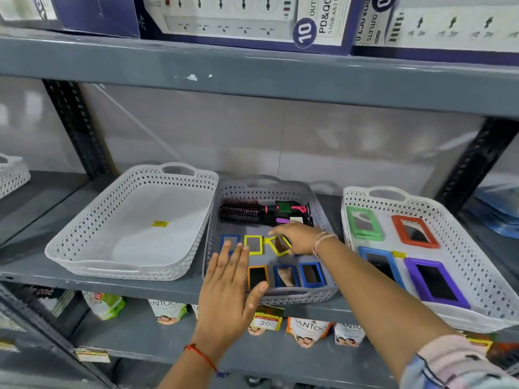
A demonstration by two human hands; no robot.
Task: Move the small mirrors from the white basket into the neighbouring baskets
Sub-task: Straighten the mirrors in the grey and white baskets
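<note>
The white basket (84, 248) on the left holds only a yellow sticker. Beside it, a grey basket (295, 297) holds several small framed mirrors: a blue one (229, 241), a yellow one (252, 244), an orange one (257, 276) and two more blue ones (311, 275) along the front. My right hand (297, 237) grips a tilted yellow mirror (278, 245) in the grey basket's middle. My left hand (230, 287) hovers flat, fingers apart, over the basket's front left corner, holding nothing.
Hair brushes (241, 211) lie at the back of the grey basket. Another white basket (483, 276) on the right holds larger mirrors in green (364, 223), red (415, 231), blue and purple (435, 282). A shelf board (252, 80) hangs overhead; packets sit on the shelf below.
</note>
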